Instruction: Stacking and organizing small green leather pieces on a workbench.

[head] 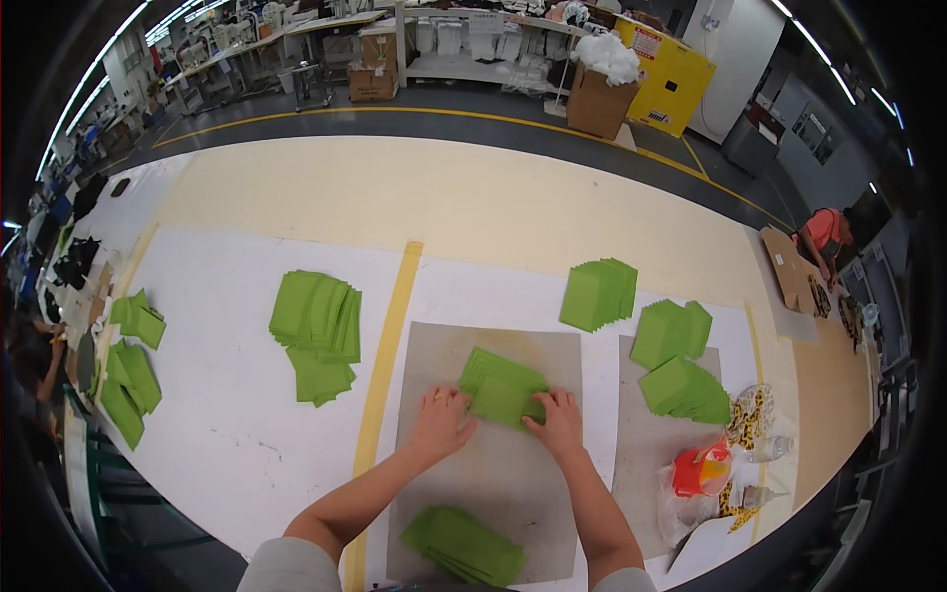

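A fanned stack of green fabric pieces (505,392) lies on a grey board (488,481) before me. My left hand (442,420) is at the stack's left edge, with fingertips near its lower left corner. At the right edge, my right hand (556,420) has its thumb and fingers on the green fabric, pinching or pressing its corner. Close to my body, another green fabric stack (464,546) rests on the same board. A larger green stack (316,318) lies to the left, past a yellow tape strip (385,370).
More green stacks (599,294) lie at the right, near a red container (701,471), a clear plastic bottle (771,449) and leopard-print fabric (749,414). Green pieces (133,385) lie at the far left edge. A person (823,240) works at the table's far right; another person's arm shows at far left.
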### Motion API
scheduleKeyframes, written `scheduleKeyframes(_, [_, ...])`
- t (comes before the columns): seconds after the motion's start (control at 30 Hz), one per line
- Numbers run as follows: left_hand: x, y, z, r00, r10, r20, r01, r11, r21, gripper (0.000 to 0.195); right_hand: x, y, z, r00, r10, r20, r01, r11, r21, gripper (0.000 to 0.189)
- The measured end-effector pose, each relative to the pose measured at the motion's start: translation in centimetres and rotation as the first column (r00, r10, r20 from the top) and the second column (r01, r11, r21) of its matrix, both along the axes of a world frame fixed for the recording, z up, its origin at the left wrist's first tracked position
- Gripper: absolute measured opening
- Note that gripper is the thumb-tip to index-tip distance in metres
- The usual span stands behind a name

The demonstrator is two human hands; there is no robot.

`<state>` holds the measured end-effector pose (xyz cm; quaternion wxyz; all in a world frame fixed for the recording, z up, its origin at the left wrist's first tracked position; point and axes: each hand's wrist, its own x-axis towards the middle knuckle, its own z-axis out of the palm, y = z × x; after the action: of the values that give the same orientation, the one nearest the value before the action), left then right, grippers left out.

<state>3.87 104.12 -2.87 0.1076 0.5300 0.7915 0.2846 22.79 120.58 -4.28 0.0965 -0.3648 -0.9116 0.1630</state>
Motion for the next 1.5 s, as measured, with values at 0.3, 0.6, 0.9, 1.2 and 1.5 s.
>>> scheduleKeyframes(0.3, [6.9, -11.0, 0.5, 0.962, -0.221, 0.160, 0.271, 0.686, -0.675, 0.064, 0.5, -3.2, 3.4, 0.988, 0.095, -0.124, -0.086, 0.994, 0.072, 0.043])
scheduleKeyframes(0.6, [9.6, -14.3, -0.6, 0.963, 0.031, 0.270, 0.149, 0.771, -0.620, 0.067, 7.1, -19.1, -0.9, 0.871, 0.489, -0.041, -0.474, 0.817, -0.328, 0.051])
scheduleKeyframes(0.9, [9.1, -15.5, 0.7, 0.828, -0.230, 0.512, 0.236, 0.970, 0.053, 0.018, 7.7, -18.7, 0.3, 0.925, 0.280, -0.257, -0.358, 0.869, -0.342, 0.036])
scheduleKeyframes(1.2, [7.5, -11.6, -0.3, 0.508, 0.286, 0.813, -0.218, 0.955, -0.199, 0.016, 10.4, -12.6, 0.1, 0.984, -0.111, -0.140, -0.127, 0.114, -0.985, 0.011])
scheduleKeyframes(1.5, [5.4, -1.7, -1.4, 0.728, 0.196, 0.657, -0.311, 0.948, 0.061, 0.025, 6.9, -6.8, -0.9, 0.800, -0.494, -0.340, 0.155, 0.718, -0.679, 0.027])
